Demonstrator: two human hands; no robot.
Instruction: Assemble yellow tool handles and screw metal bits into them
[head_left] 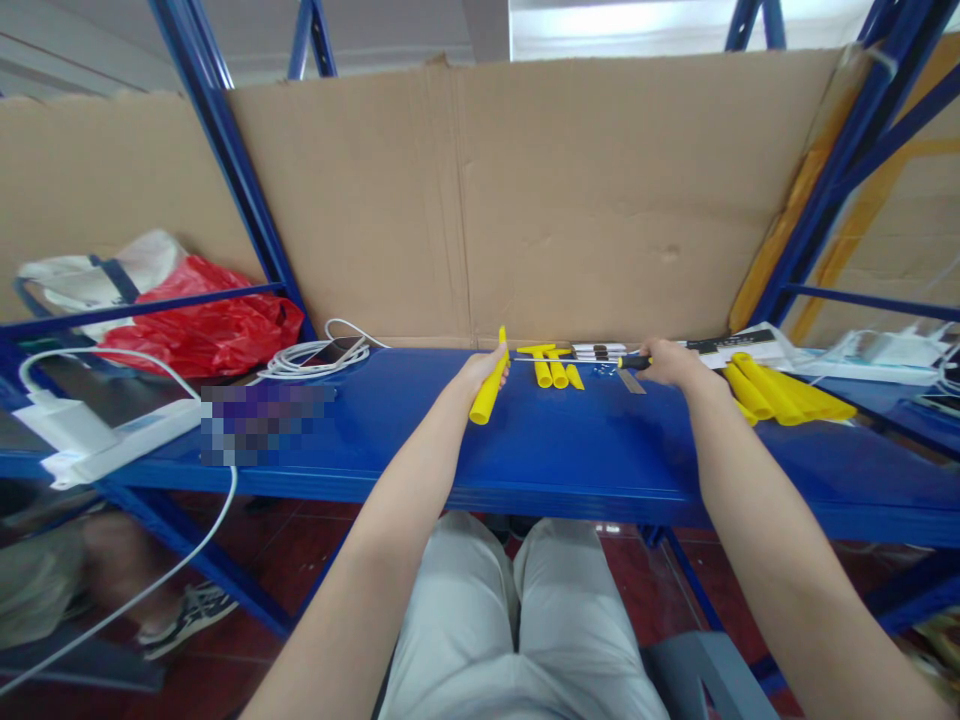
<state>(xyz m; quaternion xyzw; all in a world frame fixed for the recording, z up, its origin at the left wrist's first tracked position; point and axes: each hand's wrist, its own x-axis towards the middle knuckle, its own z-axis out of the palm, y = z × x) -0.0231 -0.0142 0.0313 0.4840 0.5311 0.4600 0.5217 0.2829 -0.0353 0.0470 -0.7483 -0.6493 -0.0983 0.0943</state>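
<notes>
My left hand [487,370] is closed around a yellow plastic piece with a hollow tubular handle [487,398], its open end facing me. In my right hand [669,362] is a screwdriver [634,362] with a black handle, its long thin shaft pointing left. The shaft's tip is at or close to the upper part of the yellow piece; whether they touch I cannot tell. Between the hands, several similar yellow pieces [551,370] lie on the blue table. A flat metal strip [631,382] and small shiny bits [602,369] lie below the screwdriver.
More yellow tubular pieces [784,392] are piled at the right. A red plastic bag [206,315], coiled white cable [319,357] and white power strip [142,440] are on the left. Cardboard [585,200] walls the back. Another person's leg [120,560] shows at lower left.
</notes>
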